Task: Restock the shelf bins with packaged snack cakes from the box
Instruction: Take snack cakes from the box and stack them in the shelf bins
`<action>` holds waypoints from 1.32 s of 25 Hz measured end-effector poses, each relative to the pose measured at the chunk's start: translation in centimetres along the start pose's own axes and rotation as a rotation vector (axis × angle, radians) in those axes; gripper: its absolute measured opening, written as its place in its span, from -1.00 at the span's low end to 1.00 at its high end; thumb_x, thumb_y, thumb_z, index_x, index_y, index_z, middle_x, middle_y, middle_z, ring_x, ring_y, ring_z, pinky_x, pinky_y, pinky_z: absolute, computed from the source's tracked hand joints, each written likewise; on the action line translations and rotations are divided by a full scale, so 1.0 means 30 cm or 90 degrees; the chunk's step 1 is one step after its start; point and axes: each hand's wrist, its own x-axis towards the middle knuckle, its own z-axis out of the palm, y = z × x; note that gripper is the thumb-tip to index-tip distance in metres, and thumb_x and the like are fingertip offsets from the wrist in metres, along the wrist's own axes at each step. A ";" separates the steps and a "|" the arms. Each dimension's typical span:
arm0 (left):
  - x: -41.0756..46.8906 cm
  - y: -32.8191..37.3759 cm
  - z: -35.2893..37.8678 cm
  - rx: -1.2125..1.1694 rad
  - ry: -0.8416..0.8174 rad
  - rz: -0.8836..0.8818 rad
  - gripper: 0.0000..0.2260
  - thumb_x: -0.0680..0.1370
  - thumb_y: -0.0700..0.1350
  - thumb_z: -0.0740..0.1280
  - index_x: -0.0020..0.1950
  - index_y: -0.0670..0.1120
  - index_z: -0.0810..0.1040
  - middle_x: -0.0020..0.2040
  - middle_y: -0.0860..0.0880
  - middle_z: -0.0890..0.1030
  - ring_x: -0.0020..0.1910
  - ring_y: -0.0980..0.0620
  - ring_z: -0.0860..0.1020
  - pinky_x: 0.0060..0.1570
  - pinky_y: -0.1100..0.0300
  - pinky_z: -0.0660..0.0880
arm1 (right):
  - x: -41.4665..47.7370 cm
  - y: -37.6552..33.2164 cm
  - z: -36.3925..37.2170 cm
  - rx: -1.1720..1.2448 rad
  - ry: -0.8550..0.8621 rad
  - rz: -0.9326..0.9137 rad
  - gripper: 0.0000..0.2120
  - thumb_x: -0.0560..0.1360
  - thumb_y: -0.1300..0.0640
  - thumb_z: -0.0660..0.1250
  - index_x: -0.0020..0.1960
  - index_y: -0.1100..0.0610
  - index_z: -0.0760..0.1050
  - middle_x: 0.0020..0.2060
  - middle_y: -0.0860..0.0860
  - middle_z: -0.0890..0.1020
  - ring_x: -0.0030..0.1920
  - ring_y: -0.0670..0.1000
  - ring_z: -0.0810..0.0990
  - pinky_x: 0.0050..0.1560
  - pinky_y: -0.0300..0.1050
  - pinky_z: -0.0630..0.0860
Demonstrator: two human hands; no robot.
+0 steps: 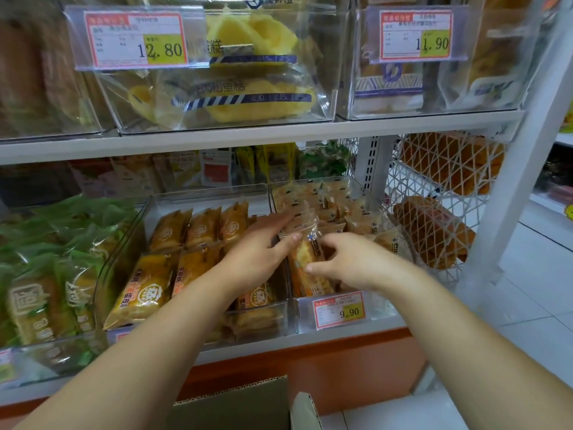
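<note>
The clear-wrapped golden snack cake stands on end at the front left corner of the clear plastic shelf bin, probably so that it files upright like the packs behind it. The right hand curls fingers and thumb round its right edge to steer it. The left hand, fingers stretched flat and thumb against the wrapper, seems to steady it above the brown cardboard box.

Both forearms are bare along all the length that shows, one entering on each side of the cardboard box. Above the box, the left hand and the right hand are bare too, with short nails.
</note>
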 end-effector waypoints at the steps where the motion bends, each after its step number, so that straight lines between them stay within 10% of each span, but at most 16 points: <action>1: 0.003 0.000 0.006 0.030 -0.015 0.003 -0.52 0.64 0.11 0.16 0.56 0.10 0.20 0.56 0.10 0.23 0.54 0.11 0.12 0.36 0.32 0.04 | 0.002 0.002 0.022 -0.029 -0.001 0.002 -0.40 0.50 -0.11 0.37 0.47 0.04 0.31 0.34 0.01 0.50 0.27 0.03 0.52 0.24 -0.09 0.45; 8: 0.032 0.019 -0.010 0.285 -0.105 0.009 -0.51 0.65 0.20 0.04 0.57 0.10 0.18 0.59 0.12 0.14 0.59 0.04 -0.08 0.56 -0.03 -0.08 | -0.017 0.001 0.035 -0.083 -0.063 0.031 -0.45 0.52 -0.11 0.34 0.43 0.09 0.34 0.26 0.05 0.55 0.17 0.04 0.56 0.16 -0.08 0.51; 14: 0.014 0.004 -0.002 0.245 -0.100 0.016 -0.52 0.65 0.21 0.02 0.55 0.12 0.22 0.58 0.11 0.18 0.59 0.02 -0.08 0.54 -0.12 -0.05 | -0.079 0.050 -0.153 -0.096 0.151 0.094 -0.36 0.43 -0.02 0.48 0.45 -0.06 0.34 0.26 0.02 0.55 -0.02 0.01 0.61 0.02 -0.03 0.59; 25: 0.036 0.012 0.010 0.268 -0.121 -0.002 -0.54 0.66 0.19 0.02 0.56 0.13 0.20 0.58 0.13 0.14 0.59 0.01 -0.12 0.54 -0.12 -0.08 | 0.044 0.118 -0.011 0.001 0.111 0.029 -0.30 0.42 0.07 0.50 0.48 -0.12 0.28 0.29 0.04 0.55 0.09 0.07 0.62 0.05 -0.09 0.57; 33: -0.350 -0.019 -0.090 0.095 0.052 0.115 -0.56 0.62 0.05 0.25 0.51 0.08 0.33 0.48 0.10 0.38 0.42 0.16 0.35 0.39 0.27 0.27 | -0.169 -0.059 -0.088 -0.128 0.324 -0.017 -0.44 0.45 -0.14 0.40 0.40 -0.09 0.36 0.16 0.10 0.61 0.09 0.17 0.61 0.13 0.09 0.52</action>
